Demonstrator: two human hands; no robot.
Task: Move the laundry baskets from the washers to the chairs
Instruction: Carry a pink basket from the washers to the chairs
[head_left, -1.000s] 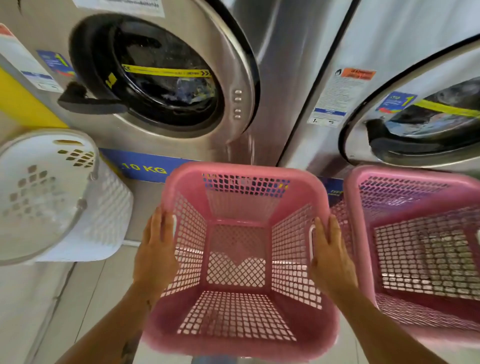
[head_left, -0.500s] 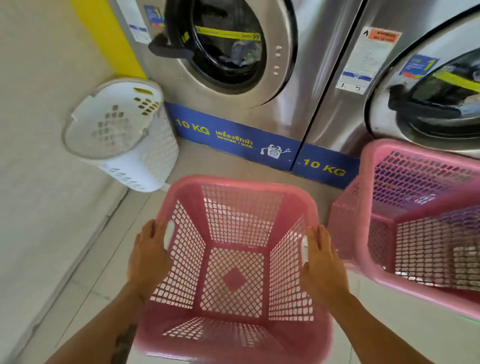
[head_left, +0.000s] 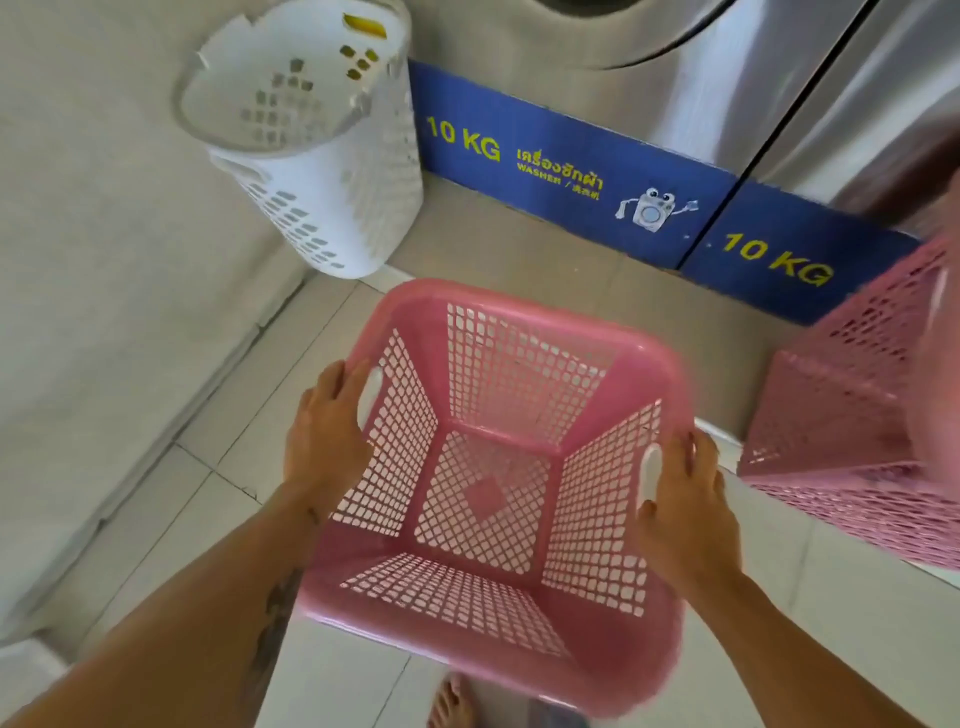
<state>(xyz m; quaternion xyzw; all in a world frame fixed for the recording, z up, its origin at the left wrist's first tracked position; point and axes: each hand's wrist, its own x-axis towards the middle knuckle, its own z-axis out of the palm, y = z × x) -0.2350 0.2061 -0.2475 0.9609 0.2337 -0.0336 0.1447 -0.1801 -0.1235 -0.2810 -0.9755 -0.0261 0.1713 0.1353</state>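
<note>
An empty pink lattice laundry basket (head_left: 498, 364) is held up above the tiled floor in the middle of the view. My left hand (head_left: 324, 441) grips its left rim by the handle slot. My right hand (head_left: 685, 514) grips the right rim by the other slot. A second pink basket (head_left: 852, 405) stands at the right edge, partly cut off. A white round basket (head_left: 332, 208) leans in the corner at the upper left. Two steel washers (head_left: 675, 78) with blue "10 KG" base strips fill the top. No chairs are in view.
A pale wall (head_left: 104, 260) runs down the left side to the white basket. Light floor tiles (head_left: 218, 467) lie below. A bare foot (head_left: 449, 701) shows at the bottom edge under the held basket.
The held pink basket has come away from the washers, back and slightly left. The view has tilted down, so the washer doors have left the frame. Both hands keep their grip.
</note>
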